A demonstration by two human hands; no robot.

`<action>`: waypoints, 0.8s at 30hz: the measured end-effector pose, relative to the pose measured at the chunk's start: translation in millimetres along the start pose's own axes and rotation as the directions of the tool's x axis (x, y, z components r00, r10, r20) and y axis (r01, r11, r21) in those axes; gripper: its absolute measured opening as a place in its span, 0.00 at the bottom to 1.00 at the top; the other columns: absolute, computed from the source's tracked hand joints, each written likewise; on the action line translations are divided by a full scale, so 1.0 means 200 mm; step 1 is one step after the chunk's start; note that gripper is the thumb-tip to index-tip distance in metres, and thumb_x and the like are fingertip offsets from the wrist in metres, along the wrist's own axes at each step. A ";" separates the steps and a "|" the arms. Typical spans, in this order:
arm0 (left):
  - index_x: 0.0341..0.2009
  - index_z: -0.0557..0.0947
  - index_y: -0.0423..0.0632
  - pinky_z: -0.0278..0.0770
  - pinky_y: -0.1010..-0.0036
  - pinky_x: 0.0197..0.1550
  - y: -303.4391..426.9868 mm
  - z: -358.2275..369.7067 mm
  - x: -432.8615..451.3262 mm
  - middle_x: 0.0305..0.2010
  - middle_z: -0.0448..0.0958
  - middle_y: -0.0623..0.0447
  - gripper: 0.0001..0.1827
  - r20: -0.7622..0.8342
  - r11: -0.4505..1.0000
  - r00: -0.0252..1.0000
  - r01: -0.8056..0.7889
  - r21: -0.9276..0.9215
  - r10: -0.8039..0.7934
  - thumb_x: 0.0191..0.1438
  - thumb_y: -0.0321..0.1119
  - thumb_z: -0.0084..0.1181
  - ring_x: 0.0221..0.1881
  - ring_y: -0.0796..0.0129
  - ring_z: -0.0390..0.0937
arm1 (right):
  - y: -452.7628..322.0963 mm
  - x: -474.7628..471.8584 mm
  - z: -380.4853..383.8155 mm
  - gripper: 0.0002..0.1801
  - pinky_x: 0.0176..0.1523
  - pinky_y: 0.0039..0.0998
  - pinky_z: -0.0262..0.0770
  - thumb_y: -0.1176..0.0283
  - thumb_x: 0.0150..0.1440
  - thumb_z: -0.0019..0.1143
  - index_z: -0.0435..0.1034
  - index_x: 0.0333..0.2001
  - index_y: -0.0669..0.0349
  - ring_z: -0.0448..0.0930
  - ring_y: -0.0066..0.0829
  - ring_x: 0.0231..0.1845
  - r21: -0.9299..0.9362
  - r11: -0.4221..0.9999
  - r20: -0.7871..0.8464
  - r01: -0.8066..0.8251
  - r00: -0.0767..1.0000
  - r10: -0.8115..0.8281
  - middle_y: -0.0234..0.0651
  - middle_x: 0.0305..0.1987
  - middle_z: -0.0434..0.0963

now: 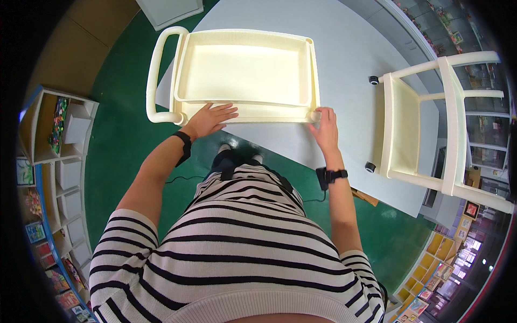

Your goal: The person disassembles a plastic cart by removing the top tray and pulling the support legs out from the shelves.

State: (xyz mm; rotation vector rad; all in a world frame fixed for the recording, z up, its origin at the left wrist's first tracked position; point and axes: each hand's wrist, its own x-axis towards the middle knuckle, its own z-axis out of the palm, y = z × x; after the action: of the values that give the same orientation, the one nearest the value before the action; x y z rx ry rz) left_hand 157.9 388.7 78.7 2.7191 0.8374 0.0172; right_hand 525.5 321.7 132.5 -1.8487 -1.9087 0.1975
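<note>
A cream plastic trolley shelf [242, 72] with a raised rim and a looped handle [152, 76] at its left end lies across the table's near left edge. My left hand [210, 120] rests with spread fingers on its near side, close to the handle's lower end. At the near right corner, my right hand [326, 127] touches the shelf's edge by a round socket, thumb and fingers apart. Neither hand is closed around anything. To the right stands a cream trolley frame [404, 129] with tubular posts and black casters [370, 167] pointing towards the shelf.
The pale grey table [347, 52] has its near edge running diagonally before me. A white cabinet or box [171, 10] is beyond the handle. Shelving with white bins [68, 173] lines the left, and glass-fronted cabinets stand behind the trolley frame. Thin cables hang near both wrists.
</note>
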 end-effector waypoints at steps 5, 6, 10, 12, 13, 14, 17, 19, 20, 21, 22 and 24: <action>0.60 0.61 0.63 0.56 0.56 0.60 -0.05 0.06 -0.03 0.65 0.56 0.65 0.27 0.003 1.000 1.000 -0.023 0.021 0.023 0.55 0.41 0.47 0.66 0.72 0.52 | 0.08 0.13 0.03 0.22 0.47 0.35 0.71 0.74 0.38 0.65 0.64 0.37 0.59 0.69 0.39 0.46 -0.189 0.982 0.330 0.004 0.942 0.060 0.35 0.42 0.67; 0.60 0.61 0.62 0.56 0.55 0.61 -0.05 0.05 -0.04 0.65 0.57 0.65 0.27 -0.009 0.999 0.999 -0.041 0.011 0.041 0.55 0.42 0.47 0.66 0.72 0.52 | 0.09 0.13 0.03 0.22 0.47 0.35 0.71 0.74 0.38 0.65 0.64 0.37 0.59 0.69 0.39 0.46 -0.192 0.981 0.333 0.006 0.941 0.059 0.35 0.42 0.67; 0.59 0.63 0.63 0.54 0.53 0.62 -0.12 0.04 -0.07 0.65 0.57 0.65 0.26 0.021 0.999 0.999 -0.046 0.016 0.046 0.55 0.43 0.46 0.66 0.71 0.52 | 0.08 0.10 0.03 0.20 0.46 0.35 0.71 0.74 0.38 0.65 0.64 0.35 0.59 0.70 0.37 0.44 -0.150 0.989 0.398 0.007 0.916 0.054 0.34 0.39 0.68; 0.59 0.63 0.63 0.53 0.53 0.62 -0.15 0.03 -0.07 0.65 0.57 0.65 0.26 0.024 0.998 0.998 -0.058 0.016 0.057 0.55 0.43 0.46 0.66 0.71 0.52 | 0.07 0.07 0.03 0.20 0.45 0.35 0.71 0.75 0.38 0.65 0.64 0.35 0.59 0.70 0.37 0.44 -0.129 0.991 0.409 0.025 0.912 0.031 0.34 0.39 0.68; 0.59 0.63 0.63 0.53 0.52 0.62 -0.17 0.03 -0.07 0.65 0.57 0.65 0.25 0.025 0.997 0.997 -0.071 0.025 0.070 0.55 0.43 0.46 0.66 0.71 0.52 | 0.06 0.06 0.03 0.20 0.45 0.34 0.72 0.75 0.38 0.64 0.64 0.35 0.59 0.70 0.37 0.44 -0.122 0.991 0.379 0.064 0.925 -0.013 0.34 0.39 0.68; 0.59 0.64 0.63 0.53 0.52 0.62 -0.17 0.04 -0.07 0.64 0.58 0.65 0.25 0.011 0.997 0.997 -0.077 0.018 0.077 0.55 0.42 0.47 0.66 0.71 0.53 | 0.06 0.05 0.03 0.20 0.45 0.34 0.72 0.76 0.38 0.64 0.64 0.35 0.59 0.70 0.37 0.44 -0.115 0.988 0.349 0.102 0.936 -0.057 0.34 0.39 0.68; 0.59 0.64 0.63 0.53 0.52 0.62 -0.18 0.04 -0.06 0.64 0.58 0.65 0.25 0.012 0.996 0.997 -0.082 0.024 0.082 0.55 0.41 0.47 0.65 0.71 0.53 | 0.08 0.05 0.03 0.20 0.44 0.34 0.72 0.77 0.37 0.64 0.65 0.35 0.60 0.70 0.37 0.44 -0.091 0.988 0.312 0.128 0.946 -0.093 0.34 0.38 0.68; 0.59 0.63 0.63 0.53 0.52 0.62 -0.18 0.05 -0.06 0.64 0.58 0.65 0.26 0.002 0.996 0.997 -0.081 0.026 0.081 0.55 0.41 0.47 0.65 0.71 0.53 | 0.07 0.06 0.04 0.19 0.44 0.34 0.72 0.77 0.37 0.64 0.65 0.35 0.59 0.71 0.37 0.43 -0.113 0.983 0.328 0.144 0.939 -0.100 0.34 0.38 0.69; 0.59 0.63 0.64 0.53 0.53 0.62 -0.18 0.06 -0.06 0.64 0.58 0.65 0.26 -0.001 0.996 0.997 -0.082 0.028 0.082 0.55 0.41 0.47 0.65 0.71 0.53 | 0.07 0.06 0.04 0.19 0.43 0.34 0.72 0.77 0.37 0.64 0.66 0.34 0.59 0.71 0.37 0.43 -0.136 0.977 0.335 0.161 0.936 -0.108 0.34 0.37 0.69; 0.59 0.63 0.64 0.52 0.53 0.62 -0.18 0.05 -0.06 0.64 0.57 0.65 0.26 -0.010 0.996 0.997 -0.082 0.033 0.082 0.55 0.41 0.47 0.65 0.71 0.53 | 0.07 0.08 0.03 0.19 0.43 0.34 0.72 0.77 0.37 0.64 0.66 0.34 0.59 0.71 0.37 0.43 -0.135 0.976 0.343 0.171 0.932 -0.115 0.34 0.37 0.69; 0.59 0.63 0.64 0.52 0.53 0.63 -0.16 0.04 -0.06 0.65 0.57 0.66 0.26 0.005 0.998 0.998 -0.064 0.012 0.064 0.55 0.40 0.47 0.65 0.71 0.53 | 0.07 0.09 0.03 0.18 0.43 0.34 0.73 0.77 0.36 0.65 0.67 0.33 0.60 0.72 0.37 0.42 -0.151 0.973 0.366 0.174 0.924 -0.109 0.34 0.36 0.70; 0.59 0.64 0.63 0.53 0.53 0.62 -0.17 0.04 -0.07 0.64 0.58 0.64 0.25 -0.010 0.998 0.998 -0.064 -0.006 0.064 0.55 0.40 0.48 0.65 0.70 0.53 | 0.07 0.12 0.02 0.18 0.42 0.34 0.73 0.77 0.35 0.65 0.67 0.33 0.60 0.73 0.37 0.40 -0.162 0.968 0.398 0.193 0.910 -0.115 0.34 0.36 0.71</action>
State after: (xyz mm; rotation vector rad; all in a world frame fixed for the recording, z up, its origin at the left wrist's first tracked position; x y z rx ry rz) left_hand 129.3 405.8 63.4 2.7408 0.7516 0.0474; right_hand 536.6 346.6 128.2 -1.8770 -2.4140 0.3538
